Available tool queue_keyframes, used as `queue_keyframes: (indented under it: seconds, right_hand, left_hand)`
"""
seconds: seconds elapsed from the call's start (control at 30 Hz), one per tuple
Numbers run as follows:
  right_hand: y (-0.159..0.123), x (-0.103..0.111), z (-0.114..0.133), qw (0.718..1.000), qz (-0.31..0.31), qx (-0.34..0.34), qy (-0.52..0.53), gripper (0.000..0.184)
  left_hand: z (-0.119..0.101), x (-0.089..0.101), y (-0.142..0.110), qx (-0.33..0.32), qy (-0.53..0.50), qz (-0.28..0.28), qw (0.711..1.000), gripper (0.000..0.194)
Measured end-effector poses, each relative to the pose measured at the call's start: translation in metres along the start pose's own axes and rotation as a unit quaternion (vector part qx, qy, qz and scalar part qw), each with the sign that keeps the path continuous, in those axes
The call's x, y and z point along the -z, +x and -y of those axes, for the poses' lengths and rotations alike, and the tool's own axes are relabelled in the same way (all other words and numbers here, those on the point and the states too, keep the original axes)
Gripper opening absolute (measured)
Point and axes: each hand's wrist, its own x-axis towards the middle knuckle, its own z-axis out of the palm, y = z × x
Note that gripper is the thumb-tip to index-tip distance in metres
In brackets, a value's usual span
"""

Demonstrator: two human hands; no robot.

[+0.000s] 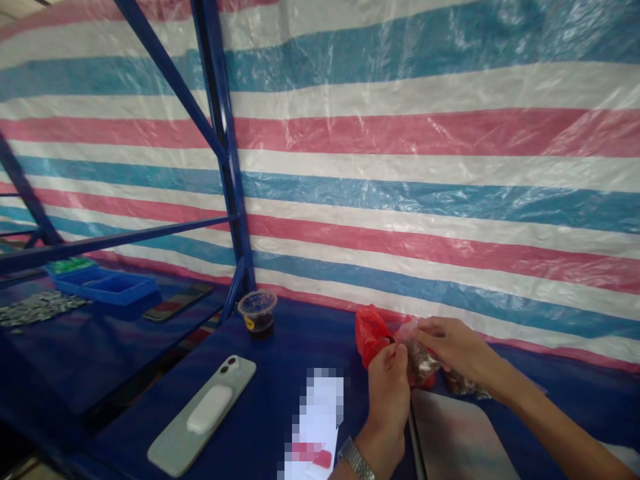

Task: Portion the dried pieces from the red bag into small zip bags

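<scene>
At the far left, a heap of small silvery packets (37, 308) lies just beside a blue plastic tray (105, 288), and a striped flat case (177, 302) sits to the tray's right. A blue steel frame (225, 153) rises in front of a striped tarpaulin (425, 140) along the far side. On the dark blue table (280, 333), you have a lidded plastic cup (257, 313) with dark contents, and nearer you a phone (200, 417) in a pale green case. A blurred white paper (315, 427) lies to its right. Your left hand (387, 400), wearing a metal watch (356, 459), is clenched, pinching a red plastic bag (371, 335). Your right hand (450, 347) grasps a clear plastic bag (417, 357) of brown contents just beside it, above a grey board (457, 433).
</scene>
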Motion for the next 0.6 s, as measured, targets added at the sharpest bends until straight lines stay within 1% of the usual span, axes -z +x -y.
queue_keyframes:
  seconds: [0.1,0.17,0.23,0.4,0.47,0.6]
  right_hand:
    - [0.006,0.001,-0.007,0.999,-0.001,0.013,-0.051,0.034]
    - [0.011,0.001,-0.012,0.995,-0.003,0.034,-0.096,0.036]
    - [0.016,0.0,-0.016,0.991,-0.002,0.051,-0.123,0.036]
    - [0.022,-0.007,-0.021,0.989,-0.001,0.063,-0.135,0.039]
    - [0.022,-0.008,-0.022,0.989,-0.003,0.063,-0.136,0.039]
    - [0.018,-0.009,-0.024,0.99,0.004,0.063,-0.129,0.041]
  left_hand:
    - [0.006,-0.001,0.002,0.038,-0.039,0.044,0.998,0.053]
    - [0.009,0.0,0.002,0.063,-0.064,0.053,0.995,0.047]
    - [0.01,0.002,0.002,0.078,-0.076,0.048,0.993,0.039]
    - [0.004,0.006,0.001,0.109,-0.095,0.018,0.989,0.011]
    - [0.001,0.004,-0.001,0.122,-0.104,0.005,0.987,0.009]
    - [-0.006,-0.004,-0.005,0.14,-0.116,-0.008,0.983,0.016]
